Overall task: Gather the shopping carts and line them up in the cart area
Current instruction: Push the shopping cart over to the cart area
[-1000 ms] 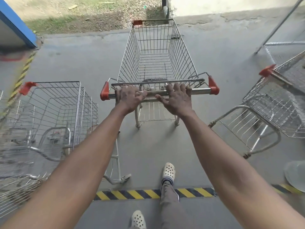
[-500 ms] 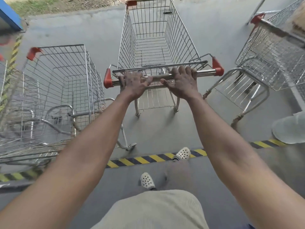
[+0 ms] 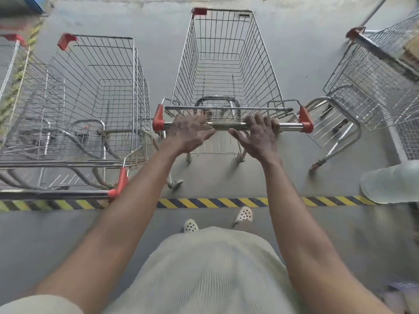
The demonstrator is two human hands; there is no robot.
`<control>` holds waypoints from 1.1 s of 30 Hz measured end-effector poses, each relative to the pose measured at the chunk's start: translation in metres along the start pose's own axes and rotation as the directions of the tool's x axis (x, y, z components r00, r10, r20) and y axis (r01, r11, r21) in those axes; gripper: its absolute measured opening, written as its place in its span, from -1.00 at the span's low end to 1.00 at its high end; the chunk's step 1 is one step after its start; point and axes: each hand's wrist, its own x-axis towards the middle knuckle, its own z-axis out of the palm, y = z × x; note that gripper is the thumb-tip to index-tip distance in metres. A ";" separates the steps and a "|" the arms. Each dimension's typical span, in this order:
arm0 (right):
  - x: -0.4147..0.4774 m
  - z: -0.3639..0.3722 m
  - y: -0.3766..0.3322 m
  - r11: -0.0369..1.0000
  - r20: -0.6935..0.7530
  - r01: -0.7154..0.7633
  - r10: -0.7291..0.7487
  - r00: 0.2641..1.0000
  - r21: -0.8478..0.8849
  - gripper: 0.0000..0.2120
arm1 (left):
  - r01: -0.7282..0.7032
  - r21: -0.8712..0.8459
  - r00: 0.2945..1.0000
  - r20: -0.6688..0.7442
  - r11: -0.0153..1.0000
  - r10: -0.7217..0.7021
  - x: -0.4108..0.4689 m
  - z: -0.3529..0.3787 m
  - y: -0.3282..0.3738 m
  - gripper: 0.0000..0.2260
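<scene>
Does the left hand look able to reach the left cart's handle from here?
Probably yes: the left cart's handle lies beside the left forearm, nothing between, though the left hand must first release the middle cart's handle.

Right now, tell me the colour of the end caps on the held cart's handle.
Red end caps on a bare metal handle; head view shows them best.

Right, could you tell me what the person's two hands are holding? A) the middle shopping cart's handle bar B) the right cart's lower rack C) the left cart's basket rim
A: the left hand and right hand both lie over the handle bar of the middle shopping cart.
</scene>
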 end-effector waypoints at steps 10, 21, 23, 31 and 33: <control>-0.076 0.008 0.004 0.997 -0.238 0.034 -0.015 0.971 0.076 -0.40 | 0.040 0.183 0.935 -0.353 0.982 0.028 -0.084 0.029 0.004 -0.44; -0.131 0.010 -0.015 0.997 -0.389 -0.013 0.041 0.920 0.075 -0.43 | 0.028 0.074 0.879 -0.477 0.997 0.011 -0.134 0.026 0.014 -0.41; -0.134 0.005 -0.028 0.996 -0.317 -0.056 0.074 0.945 0.064 -0.40 | 0.029 0.088 0.876 -0.483 0.996 0.018 -0.139 0.027 0.013 -0.41; -0.146 0.006 -0.061 0.999 -0.326 0.022 -0.012 0.945 0.027 -0.43 | 0.023 0.144 0.870 -0.491 0.989 0.051 -0.158 0.038 0.011 -0.39; -0.149 0.007 -0.061 0.999 -0.352 0.029 -0.017 0.936 0.028 -0.43 | 0.015 0.156 0.859 -0.508 0.988 0.067 -0.162 0.040 0.010 -0.40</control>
